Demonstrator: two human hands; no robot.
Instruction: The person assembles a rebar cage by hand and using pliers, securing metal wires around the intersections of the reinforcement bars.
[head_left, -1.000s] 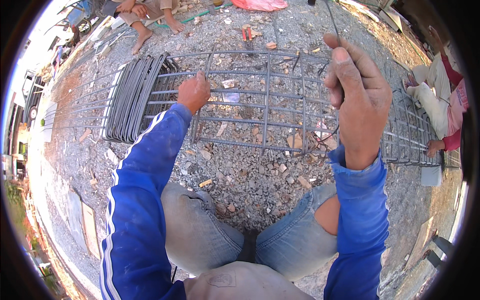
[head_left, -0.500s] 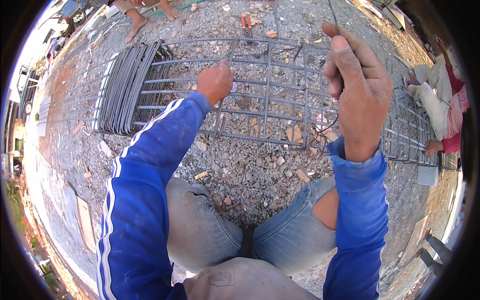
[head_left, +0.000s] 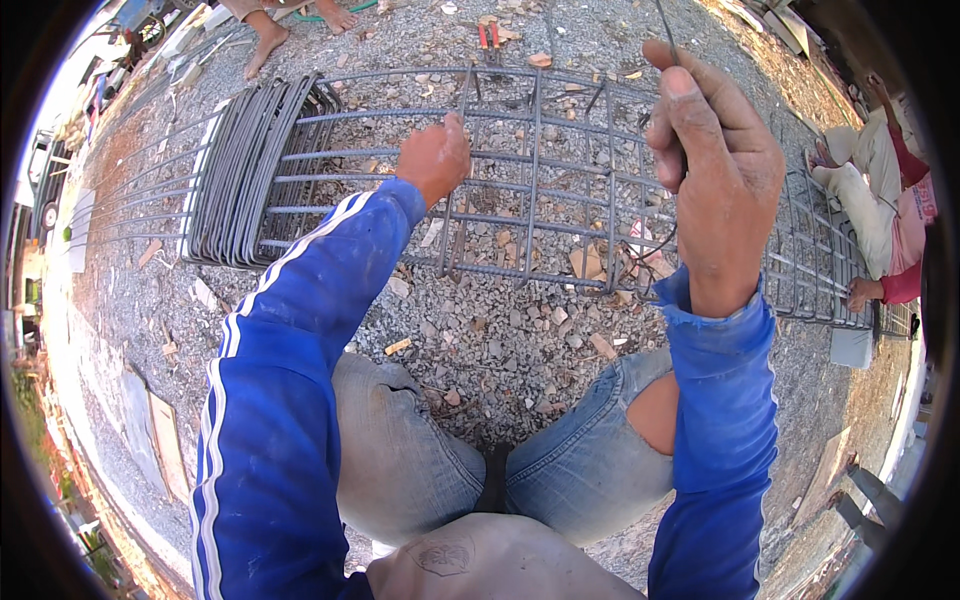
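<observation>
A long cage of ribbed steel rebar (head_left: pixel 390 181) lies across the gravel in front of me. My left hand (head_left: pixel 435 160) is closed around the side of a square steel stirrup (head_left: pixel 464 95), which crosses the long bars just left of another stirrup (head_left: pixel 536 130). Raised over the right part of the cage, my right hand (head_left: pixel 722 165) pinches a thin dark tie wire (head_left: pixel 666 22) between thumb and fingers. The wire's upper end runs out of view. Part of the stirrup is hidden behind my left hand.
Many stirrups (head_left: pixel 240 170) are bunched on the bars at left. Beyond the cage lie red-handled pliers (head_left: pixel 488 38). At right a person in a red sleeve (head_left: pixel 903 287) touches another rebar cage (head_left: pixel 815 250). Bare feet (head_left: pixel 266 45) show at far left.
My left hand has shifted slightly right, and the stirrup in it now stands straighter across the bars. My right hand keeps its pinch on the wire, nearly still.
</observation>
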